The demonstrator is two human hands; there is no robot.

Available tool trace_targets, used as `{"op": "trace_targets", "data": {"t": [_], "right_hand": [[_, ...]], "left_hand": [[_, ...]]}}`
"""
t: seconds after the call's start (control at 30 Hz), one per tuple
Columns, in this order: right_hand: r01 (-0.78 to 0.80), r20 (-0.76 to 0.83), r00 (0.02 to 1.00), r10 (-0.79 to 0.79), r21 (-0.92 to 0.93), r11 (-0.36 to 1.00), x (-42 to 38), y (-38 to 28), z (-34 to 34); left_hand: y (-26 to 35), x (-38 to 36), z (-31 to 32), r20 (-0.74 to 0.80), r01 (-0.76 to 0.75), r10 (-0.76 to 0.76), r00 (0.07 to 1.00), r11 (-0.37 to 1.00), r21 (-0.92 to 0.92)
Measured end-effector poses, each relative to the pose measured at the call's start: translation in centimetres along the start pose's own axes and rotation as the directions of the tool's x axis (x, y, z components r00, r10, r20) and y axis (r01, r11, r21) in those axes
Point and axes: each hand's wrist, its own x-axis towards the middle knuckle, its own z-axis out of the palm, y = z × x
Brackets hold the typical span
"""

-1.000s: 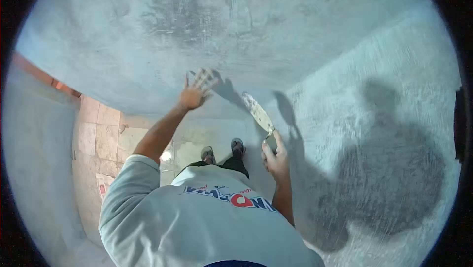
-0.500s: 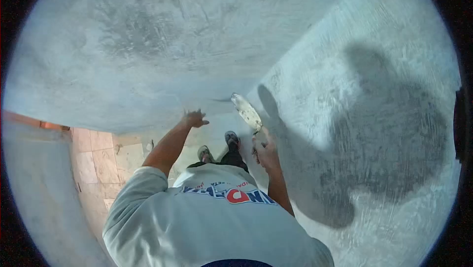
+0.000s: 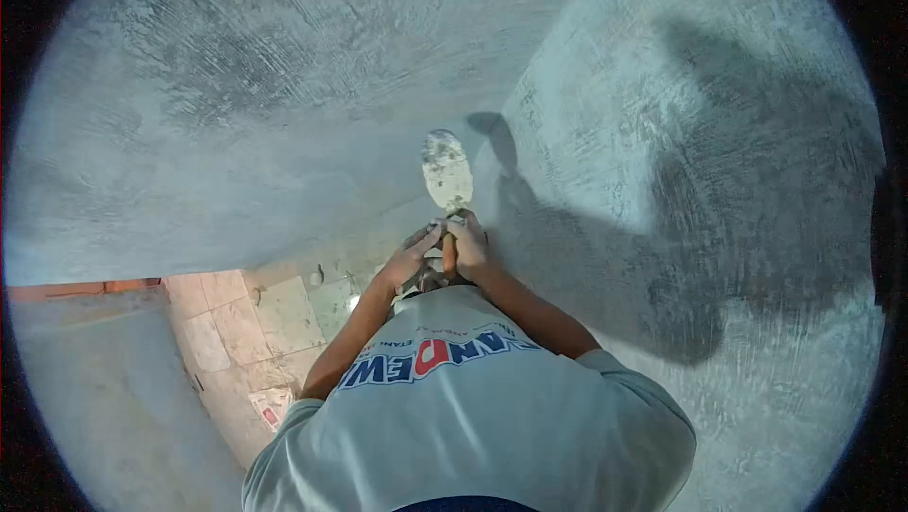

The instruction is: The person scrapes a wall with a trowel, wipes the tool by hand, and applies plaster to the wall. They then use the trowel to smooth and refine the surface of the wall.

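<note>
A trowel (image 3: 446, 172) with a long, rounded blade points away from me, in front of my chest. Pale and dark smears coat the blade, and an orange-brown handle shows below it. My right hand (image 3: 472, 247) is closed round the handle close to the blade. From the other side my left hand (image 3: 410, 259) meets it, fingers bent and pressed against the neck of the trowel. Some of the left fingertips are hidden where the hands come together. The blade is held apart from the wall surfaces.
A grey, streaky plastered wall (image 3: 284, 134) stands ahead and meets another plastered wall (image 3: 776, 399) on my right, which bears my shadow. Pale floor tiles (image 3: 284, 313) lie below to the left, with a printed packet (image 3: 271, 408). A low wall (image 3: 95, 380) stands at far left.
My left hand, spread and apart before, has moved right to the trowel. The right hand has drawn the trowel in toward my middle, and its blade has turned more upright in view.
</note>
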Motion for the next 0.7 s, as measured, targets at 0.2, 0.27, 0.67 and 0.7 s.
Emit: {"op": "trace_targets", "data": {"t": [0.2, 0.27, 0.67, 0.7], "right_hand": [[0.115, -0.251, 0.951, -0.182, -0.261, 0.959, 1.6, 1.5, 5.3], [0.127, -0.232, 0.941, -0.247, -0.435, 0.891, 0.7, 0.4, 5.6], [0.226, -0.096, 0.961, -0.258, -0.260, 0.939, 0.6, 0.8, 6.8], [0.185, -0.035, 0.978, -0.207, -0.324, 0.928, 0.9, 1.2, 6.2]], "left_hand": [[-1.8, -0.1, -1.0, -0.170, -0.107, 0.102, 0.980, 0.994, -0.018], [-1.9, -0.6, -0.8, -0.178, -0.068, 0.069, 0.982, 0.998, 0.013], [-5.3, -1.0, -1.5, -0.257, -0.240, 0.219, 0.941, 0.969, -0.053], [-4.5, -2.0, -1.0, -0.243, -0.221, 0.201, 0.949, 0.974, -0.057]]}}
